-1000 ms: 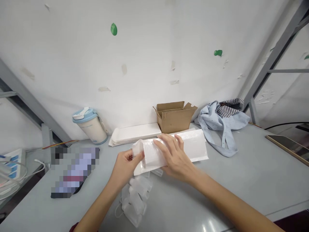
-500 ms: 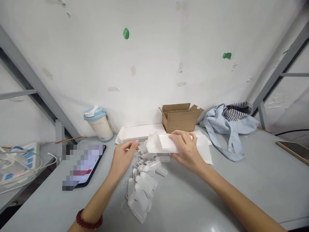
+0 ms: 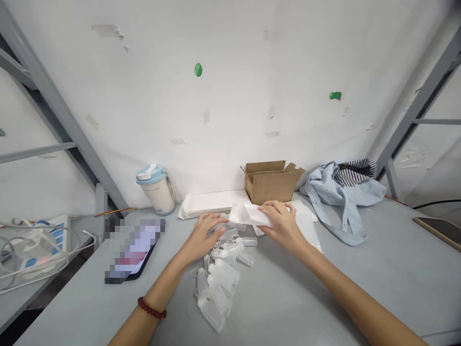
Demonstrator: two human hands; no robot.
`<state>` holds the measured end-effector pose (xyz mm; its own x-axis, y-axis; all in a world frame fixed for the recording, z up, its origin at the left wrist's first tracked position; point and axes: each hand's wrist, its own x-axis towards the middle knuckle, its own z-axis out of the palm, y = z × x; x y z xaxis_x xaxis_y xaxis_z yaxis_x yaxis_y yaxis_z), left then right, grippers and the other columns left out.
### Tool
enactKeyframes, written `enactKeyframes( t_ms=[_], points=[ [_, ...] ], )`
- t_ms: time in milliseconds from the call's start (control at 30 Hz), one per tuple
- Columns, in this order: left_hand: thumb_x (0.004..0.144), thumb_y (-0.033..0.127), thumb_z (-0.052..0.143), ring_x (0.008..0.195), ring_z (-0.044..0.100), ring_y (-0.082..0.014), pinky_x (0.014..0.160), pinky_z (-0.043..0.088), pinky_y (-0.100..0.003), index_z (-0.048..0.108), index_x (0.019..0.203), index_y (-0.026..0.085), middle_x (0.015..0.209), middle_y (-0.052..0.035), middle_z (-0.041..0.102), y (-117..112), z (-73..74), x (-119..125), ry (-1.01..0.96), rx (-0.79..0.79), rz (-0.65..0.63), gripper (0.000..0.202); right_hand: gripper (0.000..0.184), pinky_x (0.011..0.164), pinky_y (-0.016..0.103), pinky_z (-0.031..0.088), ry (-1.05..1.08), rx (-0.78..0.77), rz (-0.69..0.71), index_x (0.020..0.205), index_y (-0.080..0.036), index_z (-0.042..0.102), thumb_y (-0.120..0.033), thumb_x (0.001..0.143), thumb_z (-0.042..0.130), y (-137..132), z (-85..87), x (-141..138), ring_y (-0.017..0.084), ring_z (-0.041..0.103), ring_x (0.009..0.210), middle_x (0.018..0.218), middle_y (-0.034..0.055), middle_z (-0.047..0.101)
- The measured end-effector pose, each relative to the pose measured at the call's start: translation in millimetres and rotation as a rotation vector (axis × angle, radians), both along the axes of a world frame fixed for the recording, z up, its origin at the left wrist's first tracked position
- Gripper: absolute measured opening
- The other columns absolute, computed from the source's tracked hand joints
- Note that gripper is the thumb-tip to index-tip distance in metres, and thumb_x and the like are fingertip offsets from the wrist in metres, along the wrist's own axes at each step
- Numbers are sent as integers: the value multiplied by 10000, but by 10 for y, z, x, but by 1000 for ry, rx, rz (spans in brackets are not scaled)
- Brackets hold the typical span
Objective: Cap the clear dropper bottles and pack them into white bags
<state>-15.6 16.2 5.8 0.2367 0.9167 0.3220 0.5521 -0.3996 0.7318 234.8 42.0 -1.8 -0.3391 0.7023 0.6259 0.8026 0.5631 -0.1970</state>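
My right hand is closed around a folded white plastic bag, keeping it just above the table. Reaching toward the bag's left end, my left hand has its thumb and fingers apart over the far end of a pile. That pile is of small translucent plastic sleeves with thin loops, lying in a curved heap on the grey table. Whether my left fingertips touch a sleeve is hard to see. Another flat white plastic bag lies under and beyond my right hand.
A stack of white sheets and an open cardboard box stand against the wall. To the left are a cup, a phone and a power strip with cables. At right lie a blue cloth bag and another phone.
My left hand has moved right and its fingers have spread over the pile's far end. The right hand still grips the folded bag. The whole view has tilted slightly.
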Motion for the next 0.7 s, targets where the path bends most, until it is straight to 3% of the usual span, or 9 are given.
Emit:
enactKeyframes(
  t_ms=[133, 233, 367, 533, 700],
  points=[
    [784, 342, 583, 1178, 469, -294, 786, 480, -362, 693, 1044, 292, 1177, -67, 636, 18, -3, -7, -44, 29, 63, 286, 252, 911, 481, 261, -7, -50, -24, 1051, -218, 551, -223, 800, 558, -3, 7, -2, 260, 529, 1004, 1074, 99, 576],
    [751, 318, 629, 1115, 524, -276, 854, 438, -367, 720, 919, 242, 1080, -79, 678, 37, 21, -24, -232, 151, 187, 206, 253, 908, 488, 268, 0, -85, -42, 1038, -214, 548, -208, 787, 577, -16, 31, -12, 261, 529, 1007, 1068, 98, 576],
    [758, 325, 635, 950, 606, -227, 798, 456, -330, 642, 844, 182, 1007, -87, 673, 27, 65, -8, -474, 208, 327, 167, 274, 899, 476, 287, 7, -133, -6, 1052, -209, 537, -205, 784, 591, -59, 62, -46, 255, 536, 996, 1055, 94, 578],
    [681, 252, 728, 865, 619, -170, 762, 449, -282, 504, 893, 211, 836, -17, 668, -63, 133, 89, -907, 83, 314, 312, 268, 878, 460, 303, -24, -117, 29, 1043, -207, 527, -203, 783, 590, -118, 55, -102, 258, 537, 989, 1072, 106, 578],
    [657, 247, 751, 749, 591, -124, 735, 433, -267, 497, 918, 211, 808, 7, 652, -105, 131, 158, -1022, -12, 339, 365, 291, 866, 430, 320, -52, -73, 13, 1047, -205, 517, -187, 767, 590, -149, 3, -160, 247, 535, 988, 1075, 94, 582]
  ],
)
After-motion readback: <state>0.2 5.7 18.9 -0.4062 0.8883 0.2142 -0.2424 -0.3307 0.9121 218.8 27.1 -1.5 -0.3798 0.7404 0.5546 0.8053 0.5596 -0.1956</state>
